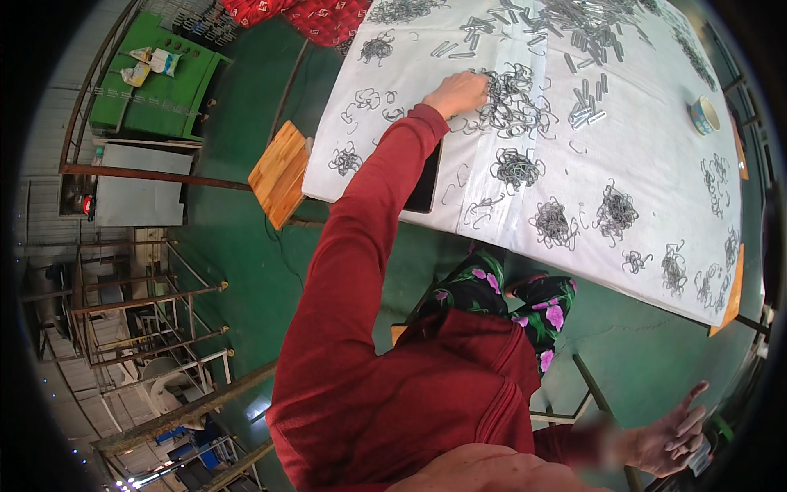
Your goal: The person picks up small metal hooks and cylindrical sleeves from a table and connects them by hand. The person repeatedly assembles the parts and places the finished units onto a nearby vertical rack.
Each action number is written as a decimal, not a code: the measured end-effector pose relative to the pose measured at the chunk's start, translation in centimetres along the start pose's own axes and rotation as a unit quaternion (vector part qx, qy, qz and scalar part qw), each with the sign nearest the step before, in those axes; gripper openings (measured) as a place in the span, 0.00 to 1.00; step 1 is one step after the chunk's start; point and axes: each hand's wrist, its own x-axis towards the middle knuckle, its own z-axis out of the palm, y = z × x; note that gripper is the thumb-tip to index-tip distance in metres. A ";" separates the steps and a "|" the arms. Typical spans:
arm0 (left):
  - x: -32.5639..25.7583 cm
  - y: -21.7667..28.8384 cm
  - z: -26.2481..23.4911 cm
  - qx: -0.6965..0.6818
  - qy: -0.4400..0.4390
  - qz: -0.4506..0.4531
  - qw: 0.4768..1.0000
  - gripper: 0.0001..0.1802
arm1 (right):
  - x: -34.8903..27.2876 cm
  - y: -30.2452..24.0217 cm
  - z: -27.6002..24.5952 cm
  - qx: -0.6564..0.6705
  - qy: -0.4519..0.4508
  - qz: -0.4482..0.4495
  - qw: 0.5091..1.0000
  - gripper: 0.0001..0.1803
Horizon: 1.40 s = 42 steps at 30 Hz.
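My left hand (461,93) reaches over the white-covered table (385,156), its fingers bent in at the left edge of a loose heap of bent metal hooks (516,107). The fingertips are hidden, so what lies between them does not show. Several smaller clusters of hooks lie around it, one just below (518,169) and two more nearer the front edge. Under my left forearm a flat dark device (425,182) shows in part. Away from the table at the lower right, my right hand (668,439) is raised and empty, index finger stretched out and the others loosely apart.
Straight grey metal pieces (586,33) are strewn over the far side of the table. A small paper cup (703,115) stands at the right. Beside the left edge is a wooden stool (280,174). Metal racks (147,307) and a green bench (152,90) stand farther left.
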 end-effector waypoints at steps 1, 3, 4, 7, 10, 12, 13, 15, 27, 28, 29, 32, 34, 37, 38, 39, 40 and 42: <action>0.0 -0.2 -0.3 -0.022 0.008 -0.015 1.000 0.09 | 0.0 0.0 0.1 -0.006 0.003 -0.007 1.000 0.04; 0.1 -1.0 -0.4 -0.040 0.030 0.002 0.999 0.09 | -0.1 0.4 0.8 -0.017 0.016 -0.023 0.999 0.04; 0.3 -1.4 -0.5 -0.048 0.042 0.010 0.998 0.08 | -0.4 1.0 2.0 -0.022 0.027 -0.034 0.999 0.05; 0.4 -2.1 -0.4 -0.041 0.058 0.008 0.997 0.09 | -0.5 1.2 2.6 -0.019 0.051 -0.033 0.998 0.05; -0.2 -1.6 -0.2 -0.038 0.066 0.018 0.997 0.10 | -0.5 1.3 2.7 -0.004 0.065 -0.020 0.998 0.06; -0.7 -0.8 -0.5 -0.124 0.036 -0.039 0.991 0.10 | -0.8 1.4 2.9 0.004 0.070 -0.017 0.997 0.06; -1.0 -0.1 -0.8 -0.166 0.020 -0.067 0.984 0.10 | -0.9 1.5 3.1 0.007 0.072 -0.017 0.997 0.07; -1.6 0.9 -1.2 -0.251 0.025 -0.074 0.965 0.10 | -1.2 1.7 3.2 0.009 0.065 -0.014 0.998 0.08; -10.3 7.9 -3.0 -0.525 0.060 0.006 0.849 0.08 | 4.2 19.3 5.0 -0.515 -0.325 0.173 0.774 0.21; -11.2 8.8 -2.4 -0.538 0.076 0.021 0.839 0.08 | 5.1 23.2 4.5 -0.522 -0.364 0.180 0.750 0.24; -11.7 9.8 -1.6 -0.549 0.079 0.019 0.832 0.08 | 6.4 27.4 2.0 -0.513 -0.384 0.179 0.747 0.27; -13.6 13.4 0.3 -0.600 0.105 0.018 0.793 0.10 | 9.5 35.7 -1.5 -0.614 -0.485 -0.036 0.622 0.30; -15.2 14.5 1.8 -0.604 0.095 -0.009 0.791 0.09 | 10.8 39.2 -0.2 -0.644 -0.507 -0.101 0.563 0.30; -16.9 14.7 2.5 -0.608 0.042 -0.034 0.792 0.11 | 12.6 42.0 -0.6 -0.656 -0.545 -0.126 0.507 0.25; -17.1 14.7 2.3 -0.615 0.036 -0.045 0.787 0.11 | 13.2 42.5 -0.7 -0.649 -0.559 -0.104 0.505 0.19; -17.2 14.3 1.9 -0.620 0.031 -0.057 0.782 0.11 | 13.3 42.6 -0.5 -0.663 -0.545 -0.102 0.502 0.17; -17.0 13.7 1.6 -0.632 0.029 -0.055 0.772 0.10 | 12.7 42.3 -0.4 -0.678 -0.530 -0.096 0.500 0.15; -16.8 13.0 1.3 -0.657 0.015 -0.049 0.752 0.08 | 11.7 41.0 -0.1 -0.689 -0.508 -0.085 0.509 0.12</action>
